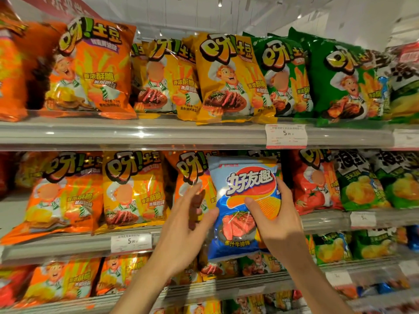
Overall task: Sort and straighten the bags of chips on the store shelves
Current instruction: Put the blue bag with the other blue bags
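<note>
Blue bag (243, 207): held upright in front of the middle shelf (68, 245), long axis vertical, printed face toward the camera, top edge slightly left of its bottom.
Right hand (275, 223): fingers clamped on the bag's right edge, thumb pressed across its front.
Left hand (188, 225): fingers spread and relaxed, thumb tip touching the bag's left edge.
Hidden: the orange bag (192, 177) behind is mostly covered; fingertips of the left hand are motion-blurred.
</note>
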The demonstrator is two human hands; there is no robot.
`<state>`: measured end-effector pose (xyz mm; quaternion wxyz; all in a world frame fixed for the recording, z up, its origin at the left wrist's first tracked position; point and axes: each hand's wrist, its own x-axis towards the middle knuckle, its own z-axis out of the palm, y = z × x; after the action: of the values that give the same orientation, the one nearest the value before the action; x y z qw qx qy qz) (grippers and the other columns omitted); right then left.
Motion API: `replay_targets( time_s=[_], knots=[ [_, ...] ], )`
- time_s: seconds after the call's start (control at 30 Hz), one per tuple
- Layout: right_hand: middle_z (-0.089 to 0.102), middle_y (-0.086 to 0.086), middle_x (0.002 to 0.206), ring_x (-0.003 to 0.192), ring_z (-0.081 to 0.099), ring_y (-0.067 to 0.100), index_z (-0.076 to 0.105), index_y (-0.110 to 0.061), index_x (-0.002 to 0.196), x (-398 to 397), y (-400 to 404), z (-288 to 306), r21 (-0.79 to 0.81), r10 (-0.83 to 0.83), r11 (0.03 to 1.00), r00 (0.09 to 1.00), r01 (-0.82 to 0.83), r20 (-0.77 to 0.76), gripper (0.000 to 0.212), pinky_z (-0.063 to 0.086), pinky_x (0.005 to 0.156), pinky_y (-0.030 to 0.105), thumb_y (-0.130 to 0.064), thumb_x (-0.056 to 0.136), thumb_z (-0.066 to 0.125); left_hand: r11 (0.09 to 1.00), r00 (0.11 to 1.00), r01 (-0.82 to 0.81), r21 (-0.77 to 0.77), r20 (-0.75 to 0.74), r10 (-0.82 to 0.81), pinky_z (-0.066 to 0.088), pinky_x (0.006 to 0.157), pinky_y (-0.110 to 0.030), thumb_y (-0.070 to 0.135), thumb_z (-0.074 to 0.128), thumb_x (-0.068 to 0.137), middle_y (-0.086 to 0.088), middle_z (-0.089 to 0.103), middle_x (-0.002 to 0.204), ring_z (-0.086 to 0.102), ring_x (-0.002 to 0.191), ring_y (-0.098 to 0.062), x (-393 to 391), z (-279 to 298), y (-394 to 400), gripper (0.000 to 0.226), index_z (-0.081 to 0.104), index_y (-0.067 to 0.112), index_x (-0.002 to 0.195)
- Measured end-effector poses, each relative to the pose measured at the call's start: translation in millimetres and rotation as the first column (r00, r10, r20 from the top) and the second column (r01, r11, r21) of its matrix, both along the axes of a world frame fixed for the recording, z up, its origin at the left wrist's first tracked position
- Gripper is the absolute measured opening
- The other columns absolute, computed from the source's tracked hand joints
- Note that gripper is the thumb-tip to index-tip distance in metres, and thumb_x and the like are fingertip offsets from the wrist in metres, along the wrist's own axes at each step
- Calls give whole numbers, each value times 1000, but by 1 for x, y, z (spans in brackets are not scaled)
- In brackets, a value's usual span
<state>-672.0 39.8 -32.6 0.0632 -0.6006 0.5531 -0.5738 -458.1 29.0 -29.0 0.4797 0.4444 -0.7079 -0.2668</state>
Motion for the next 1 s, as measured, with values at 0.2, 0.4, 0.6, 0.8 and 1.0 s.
replay_targets(
  time_s=[0.2,0.4,0.6,0.8,1.0],
  knots=[
    [65,-11,131,117,66,7,43,-34,146,30,8,-8,67,147,983,953,-170,264,76,57,96,35,-48,81,79,959,951,236,158,-238,-195,49,75,-5,42,67,89,53,52,117,55,107,21,2,-1,21,73,21,64,141],
    [67,-29,111,101,66,-9,41,-54,132,32,14,-7,176,139,962,932,-207,335,63,53,80,11,-32,87,78,972,969,176,155,-202,-144,46,81,-2,45,68,84,51,48,123,50,116,22,2,-9,27,76,23,64,143],
    [64,-20,127,114,63,0,39,-43,144,-1,23,-7,104,175,972,943,-212,285,71,55,96,28,-43,85,78,986,987,96,134,-138,-77,55,95,-32,54,66,85,44,51,130,55,117,14,-34,-6,41,74,20,72,140],
    [67,-3,131,116,67,10,38,-13,151,-84,36,-9,44,238,966,946,-253,221,71,56,94,30,-31,92,74,993,993,22,112,-116,-9,54,93,-23,58,64,83,38,49,138,52,125,9,-117,-4,63,73,22,69,142],
    [60,-24,130,108,57,-19,33,-36,151,-218,54,-6,129,284,936,921,-326,266,76,45,84,2,-42,87,75,993,988,-3,119,-151,21,57,79,-20,50,65,85,34,52,131,58,108,15,-247,-11,86,72,25,67,143]
  ],
)
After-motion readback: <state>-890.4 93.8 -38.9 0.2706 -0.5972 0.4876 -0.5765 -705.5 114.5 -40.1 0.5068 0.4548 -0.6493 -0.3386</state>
